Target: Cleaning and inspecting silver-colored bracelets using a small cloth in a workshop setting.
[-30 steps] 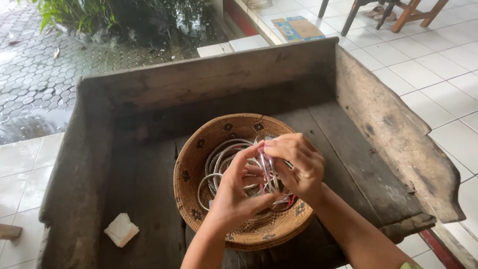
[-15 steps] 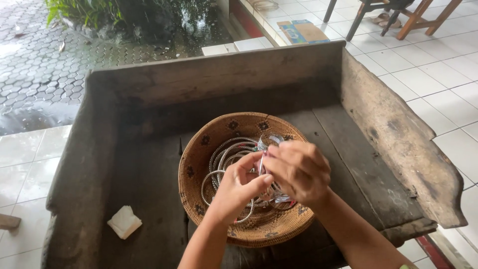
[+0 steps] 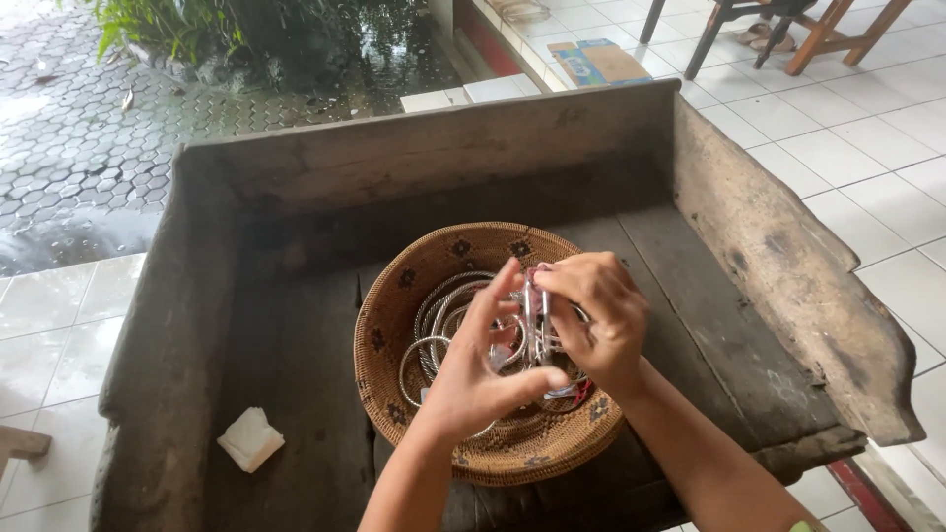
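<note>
A round woven basket (image 3: 414, 286) with dark diamond marks sits in a weathered wooden trough (image 3: 434, 158). Inside it lie several thin silver bangles (image 3: 443, 315). Both my hands hover over the basket's middle. My right hand (image 3: 596, 315) pinches a small stack of bangles (image 3: 534, 325) held upright, fingertips on its top edge. My left hand (image 3: 478, 369) cups the same stack from the near side, thumb pressed under it and fingers stretched up along it. A bit of red shows under the hands at the basket's right.
A folded white tissue (image 3: 250, 439) lies on the trough floor at the near left. The trough's high side boards (image 3: 788, 266) enclose the basket. Around it are white floor tiles, wet paving at the left, plants at the back, chair legs (image 3: 709, 39) far right.
Both hands have risen a little with the stack of bangles, now held more upright. The view has shifted slightly; the basket and tissue have not moved.
</note>
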